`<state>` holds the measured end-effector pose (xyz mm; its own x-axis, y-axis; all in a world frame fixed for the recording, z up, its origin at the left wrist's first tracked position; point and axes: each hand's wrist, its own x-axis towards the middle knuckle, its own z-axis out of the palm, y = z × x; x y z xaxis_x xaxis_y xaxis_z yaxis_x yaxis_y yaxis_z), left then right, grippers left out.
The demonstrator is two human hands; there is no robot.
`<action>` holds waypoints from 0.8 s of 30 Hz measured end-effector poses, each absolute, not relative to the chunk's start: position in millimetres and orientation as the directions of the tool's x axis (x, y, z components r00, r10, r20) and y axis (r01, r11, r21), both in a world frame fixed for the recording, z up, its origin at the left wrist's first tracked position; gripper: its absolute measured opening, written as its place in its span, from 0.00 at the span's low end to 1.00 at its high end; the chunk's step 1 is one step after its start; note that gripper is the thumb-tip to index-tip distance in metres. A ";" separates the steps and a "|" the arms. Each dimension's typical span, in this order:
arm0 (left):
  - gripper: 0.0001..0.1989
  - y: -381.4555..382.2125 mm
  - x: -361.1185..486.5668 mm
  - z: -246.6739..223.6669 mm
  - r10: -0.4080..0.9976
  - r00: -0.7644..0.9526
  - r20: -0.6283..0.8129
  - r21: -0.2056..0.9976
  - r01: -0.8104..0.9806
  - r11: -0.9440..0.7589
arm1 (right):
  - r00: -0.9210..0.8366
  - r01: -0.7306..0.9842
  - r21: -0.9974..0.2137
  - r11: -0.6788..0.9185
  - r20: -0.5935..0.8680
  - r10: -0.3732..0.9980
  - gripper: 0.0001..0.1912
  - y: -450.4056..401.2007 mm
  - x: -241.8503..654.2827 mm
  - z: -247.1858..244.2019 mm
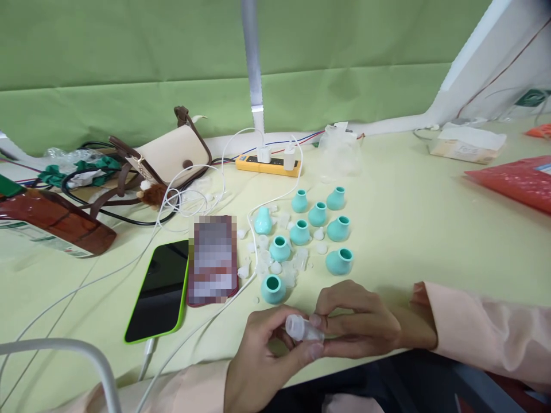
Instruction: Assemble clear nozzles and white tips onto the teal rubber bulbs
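Near the table's front edge, my left hand (262, 355) and my right hand (359, 321) meet around a small translucent plastic tube (297, 327). The thumb and fingers of my left hand wrap its near side, while my right fingertips pinch its right end. Just beyond my hands sit several teal round-bellied pots with open necks, the closest being a teal pot (273, 289). One teal piece (263, 221) shows no opening. Small clear and white plastic pieces (289, 274) lie scattered among the pots.
Left of the pots lie a pixelated phone (213, 261) and a green-edged phone (159, 292). White cables (224, 310) cross the table. Behind are a yellow power strip (269, 166), a cream bag (176, 156) and a plastic bag (340, 154). A red-brown bottle (64, 221) lies far left, a red packet (516, 180) right.
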<state>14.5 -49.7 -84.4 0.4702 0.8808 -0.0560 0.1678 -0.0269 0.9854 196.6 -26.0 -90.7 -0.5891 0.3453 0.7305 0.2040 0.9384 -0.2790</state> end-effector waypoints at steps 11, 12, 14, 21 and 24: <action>0.05 -45.7 15.9 -86.9 0.880 0.464 0.096 0.975 0.136 -0.178 | -0.666 0.198 -0.261 0.945 0.671 0.325 0.10 -28.4 203.0 -103.1; 0.06 -45.3 15.9 -87.0 0.878 0.471 0.089 0.982 0.105 -0.156 | -0.654 0.204 -0.256 0.945 0.682 0.326 0.10 -28.1 202.2 -102.2; 0.06 -45.5 15.4 -86.3 0.879 0.472 0.068 0.986 0.100 -0.130 | -0.643 0.218 -0.231 0.948 0.697 0.317 0.09 -27.1 200.9 -101.3; 0.04 -48.3 15.5 -80.8 0.868 0.492 0.062 0.950 0.237 -0.202 | -0.603 0.236 -0.175 0.956 0.745 0.285 0.09 -24.5 199.7 -115.8; 0.03 -48.9 14.7 -80.1 0.859 0.497 0.120 0.909 0.294 -0.297 | -0.610 0.220 -0.166 0.961 0.745 0.268 0.10 -23.6 198.4 -120.6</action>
